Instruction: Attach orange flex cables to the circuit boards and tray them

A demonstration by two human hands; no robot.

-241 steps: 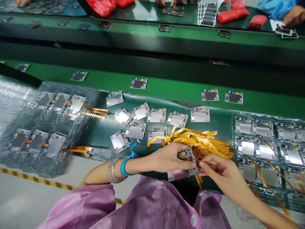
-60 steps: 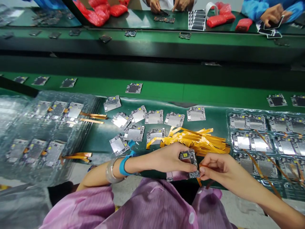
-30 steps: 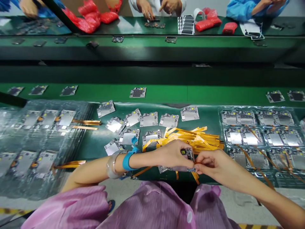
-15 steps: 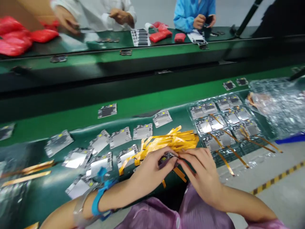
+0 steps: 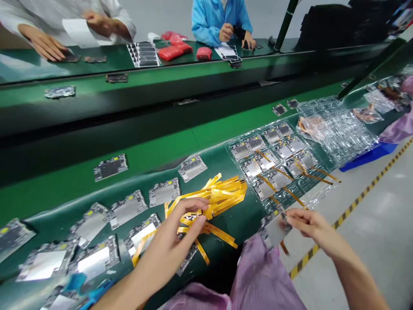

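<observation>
My right hand (image 5: 312, 228) pinches the right edge of a circuit board (image 5: 273, 230), held tilted over the table's front edge. A short piece of orange ribbon shows below that board. My left hand (image 5: 177, 232) has thumb and fingers apart over the pile of orange flex cables (image 5: 227, 196); whether its fingertips touch them I cannot tell. Partly under the left hand lies another circuit board (image 5: 187, 259). Several boards with silver shields, such as one circuit board (image 5: 164, 192), lie to the left of the pile.
To the right, a clear plastic tray (image 5: 261, 204) holds several boards, some with flex cables trailing off. Empty clear trays (image 5: 342, 133) are stacked beyond it. A green conveyor belt (image 5: 155, 155) carries boards behind. Across it, two people work at another bench (image 5: 112, 64).
My hands have separated. The right hand has carried the circuit board right, towards the tray, while the left has opened over the flex cables. The view has turned to the right.
</observation>
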